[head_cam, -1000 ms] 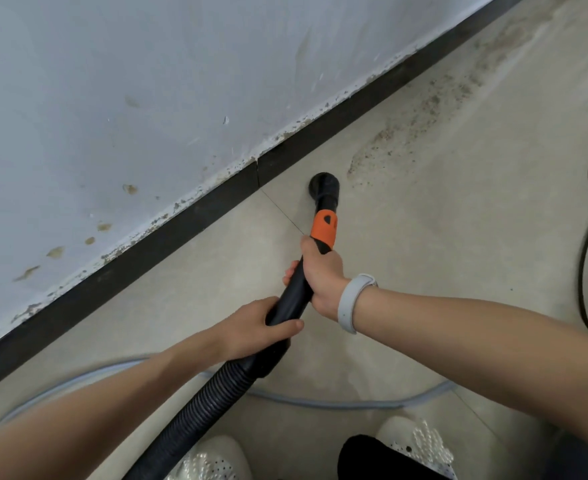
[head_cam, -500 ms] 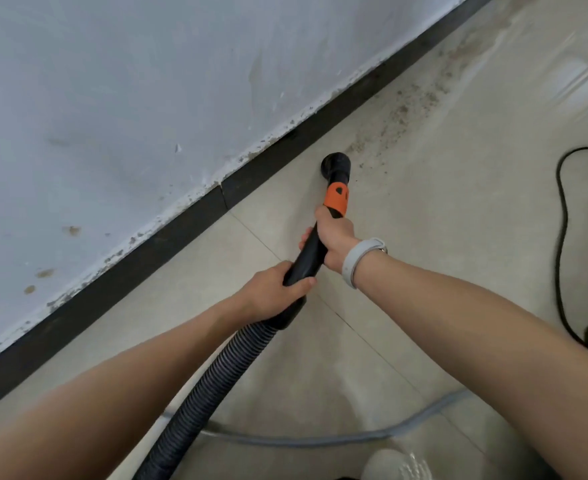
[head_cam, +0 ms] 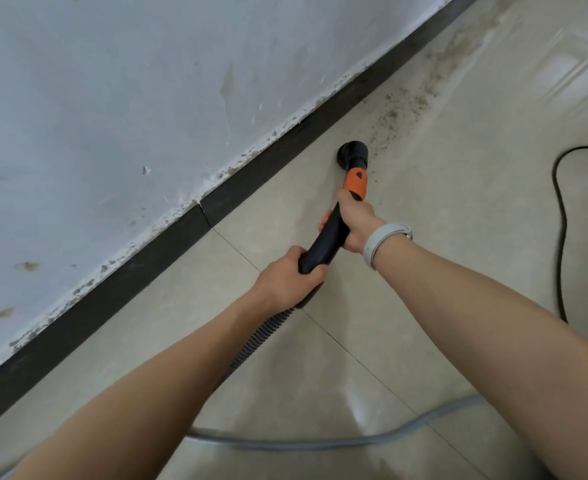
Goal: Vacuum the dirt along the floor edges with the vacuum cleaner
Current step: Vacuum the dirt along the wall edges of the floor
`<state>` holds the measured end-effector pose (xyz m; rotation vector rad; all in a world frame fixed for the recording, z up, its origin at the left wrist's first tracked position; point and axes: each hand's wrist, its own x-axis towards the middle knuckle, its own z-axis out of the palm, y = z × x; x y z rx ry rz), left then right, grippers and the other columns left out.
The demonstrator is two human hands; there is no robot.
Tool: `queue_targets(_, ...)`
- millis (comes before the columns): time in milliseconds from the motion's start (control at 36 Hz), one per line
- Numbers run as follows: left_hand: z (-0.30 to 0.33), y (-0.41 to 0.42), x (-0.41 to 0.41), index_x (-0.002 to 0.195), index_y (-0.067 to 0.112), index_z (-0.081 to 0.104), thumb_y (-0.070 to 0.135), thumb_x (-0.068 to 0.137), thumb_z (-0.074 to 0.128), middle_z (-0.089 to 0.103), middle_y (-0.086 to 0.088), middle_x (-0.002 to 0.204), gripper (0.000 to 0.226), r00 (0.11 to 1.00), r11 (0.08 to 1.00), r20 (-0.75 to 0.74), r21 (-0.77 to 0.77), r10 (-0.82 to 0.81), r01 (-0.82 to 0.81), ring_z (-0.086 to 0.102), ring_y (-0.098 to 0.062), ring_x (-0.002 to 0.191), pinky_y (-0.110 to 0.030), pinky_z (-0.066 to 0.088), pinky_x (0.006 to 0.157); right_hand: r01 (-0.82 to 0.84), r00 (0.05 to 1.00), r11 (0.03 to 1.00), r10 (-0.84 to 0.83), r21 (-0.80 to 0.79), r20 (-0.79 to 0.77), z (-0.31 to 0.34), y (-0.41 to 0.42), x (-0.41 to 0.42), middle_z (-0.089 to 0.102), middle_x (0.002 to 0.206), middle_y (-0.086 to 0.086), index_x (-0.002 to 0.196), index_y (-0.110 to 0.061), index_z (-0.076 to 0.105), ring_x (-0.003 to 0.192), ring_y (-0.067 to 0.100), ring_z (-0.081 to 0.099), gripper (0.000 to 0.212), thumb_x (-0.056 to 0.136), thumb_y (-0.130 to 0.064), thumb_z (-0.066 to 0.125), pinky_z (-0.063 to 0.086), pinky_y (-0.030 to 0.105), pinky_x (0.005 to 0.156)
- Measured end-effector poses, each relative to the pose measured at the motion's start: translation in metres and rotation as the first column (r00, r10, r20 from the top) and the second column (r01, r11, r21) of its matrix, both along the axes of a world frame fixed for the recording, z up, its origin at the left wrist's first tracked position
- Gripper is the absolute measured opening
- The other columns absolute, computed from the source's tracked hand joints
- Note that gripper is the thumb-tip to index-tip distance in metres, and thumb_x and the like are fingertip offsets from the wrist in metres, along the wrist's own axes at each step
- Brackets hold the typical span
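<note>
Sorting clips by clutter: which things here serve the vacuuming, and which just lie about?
In use: nozzle, wand gripped by left hand and right hand, ribbed hose, dirt along the skirting.
Lying about: black cable, grey hose; their ends are out of view.

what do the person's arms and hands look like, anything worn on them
Both forearms are bare, with no sleeves in view and no gloves on either hand. The right wrist carries a pale grey band, smooth and rounded like a fitness tracker strap. The left hand and wrist wear nothing; no rings show on the right hand.
</note>
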<state>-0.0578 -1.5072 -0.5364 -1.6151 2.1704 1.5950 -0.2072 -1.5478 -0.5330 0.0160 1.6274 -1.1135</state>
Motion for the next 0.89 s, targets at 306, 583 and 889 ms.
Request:
queue_targets(306,0.009,0.049,0.074,0.101,0.019,0.044,0.044,0.093,0.054,0.059,0.004,0.085,0.028,0.963,0.973,0.149,0.097,-0.224,0.212,0.060,-0.013,0.075,-0.025,0.045,0.065,-0.051,0.997,0.999,0.050,0.013,0.052,-0.005,0.067,0.081,0.050,0.060,0.008,0.103,-0.009,0.045,0.046,0.019,0.051,0.022,0.095,-0.027,0.055,0.053,0.032,0.053)
queue_targets(583,0.015,0.082,0.100,0.093,0.020,0.034,0.044,0.097,0.046,0.052,0.006,0.077,0.027,0.863,0.877,0.167,0.159,-0.476,0.453,0.050,-0.009,0.064,-0.023,0.041,0.062,-0.076,0.993,0.997,0.073,0.029,0.094,-0.003,0.116,0.107,0.050,0.061,0.007,0.098,-0.009,0.045,0.047,0.019,0.052,0.023,0.095,-0.029,0.055,0.053,0.031,0.054)
queue_targets(889,0.009,0.065,0.066,0.095,0.020,0.038,0.042,0.095,0.051,0.052,0.006,0.078,0.026,0.882,0.892,0.137,0.107,-0.451,0.440,0.054,-0.014,0.072,-0.026,0.040,0.066,0.031,0.999,0.998,-0.033,0.060,0.022,-0.002,0.106,0.072,0.050,0.063,0.007,0.100,-0.008,0.046,0.046,0.018,0.051,0.023,0.096,-0.029,0.055,0.052,0.030,0.051)
